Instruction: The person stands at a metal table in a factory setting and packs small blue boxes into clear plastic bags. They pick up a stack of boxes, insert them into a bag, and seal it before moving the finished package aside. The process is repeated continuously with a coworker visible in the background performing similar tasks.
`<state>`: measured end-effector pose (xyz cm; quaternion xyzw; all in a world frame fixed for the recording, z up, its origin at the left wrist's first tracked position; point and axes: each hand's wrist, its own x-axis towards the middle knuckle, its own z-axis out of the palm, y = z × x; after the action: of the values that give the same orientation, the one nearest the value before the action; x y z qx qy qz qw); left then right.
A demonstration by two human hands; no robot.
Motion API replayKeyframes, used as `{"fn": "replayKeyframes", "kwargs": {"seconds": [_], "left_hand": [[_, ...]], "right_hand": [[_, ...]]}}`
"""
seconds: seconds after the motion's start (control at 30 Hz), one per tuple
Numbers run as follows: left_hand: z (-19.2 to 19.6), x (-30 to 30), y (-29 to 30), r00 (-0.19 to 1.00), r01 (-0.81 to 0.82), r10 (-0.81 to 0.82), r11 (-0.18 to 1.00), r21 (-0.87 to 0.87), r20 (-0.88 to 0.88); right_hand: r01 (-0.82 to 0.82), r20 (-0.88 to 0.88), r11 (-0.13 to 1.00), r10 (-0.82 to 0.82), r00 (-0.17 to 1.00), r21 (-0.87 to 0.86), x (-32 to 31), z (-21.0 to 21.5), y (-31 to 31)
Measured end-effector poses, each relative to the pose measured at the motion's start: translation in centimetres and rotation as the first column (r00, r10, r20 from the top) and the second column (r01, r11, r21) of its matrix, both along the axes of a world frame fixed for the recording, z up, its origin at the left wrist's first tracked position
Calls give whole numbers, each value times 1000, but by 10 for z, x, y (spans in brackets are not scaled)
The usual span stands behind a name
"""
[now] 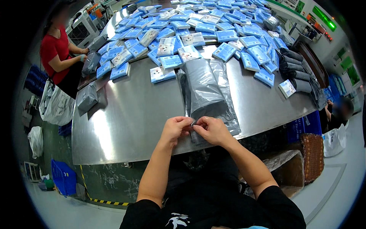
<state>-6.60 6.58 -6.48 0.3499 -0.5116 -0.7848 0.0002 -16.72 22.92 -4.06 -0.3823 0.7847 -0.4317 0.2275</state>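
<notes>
1. Facing each other closely, your left hand (177, 129) and right hand (212, 131) hide their own grip from view; I cannot tell whether they pinch anything.
2. Grey bags (206, 89), thin, glossy and creased, lie just beyond your hands on the smooth metal table (141, 114).
3. Flat blue-and-white boxes (227, 36) heap behind, the farthest cut off by the upper edge.

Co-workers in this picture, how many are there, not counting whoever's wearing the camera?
2. One person in a red top is at the left side of the metal table; another person, only partly visible, is at the far right. Others may be hidden.
</notes>
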Motion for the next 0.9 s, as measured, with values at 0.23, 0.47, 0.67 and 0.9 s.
{"fn": "replayKeyframes", "kwargs": {"seconds": [0.23, 0.47, 0.67, 0.9], "left_hand": [[3, -1, 0, 1000, 27, -27, 999, -21, 1], [0, 3, -3, 999, -8, 7, 1000, -18, -40], [10, 16, -5, 999, -6, 3, 997, -80, -38], [18, 21, -19, 990, 127, -137, 952, -280, -18]], "right_hand": [[20, 10, 1000, -19, 1000, -18, -2, -8, -5], [70, -106, 997, -65, 992, 41, -9, -4, 11], [219, 59, 937, -244, 968, 273, -36, 7, 159], [252, -261, -101, -78, 962, 962, -31, -16, 353]]}}
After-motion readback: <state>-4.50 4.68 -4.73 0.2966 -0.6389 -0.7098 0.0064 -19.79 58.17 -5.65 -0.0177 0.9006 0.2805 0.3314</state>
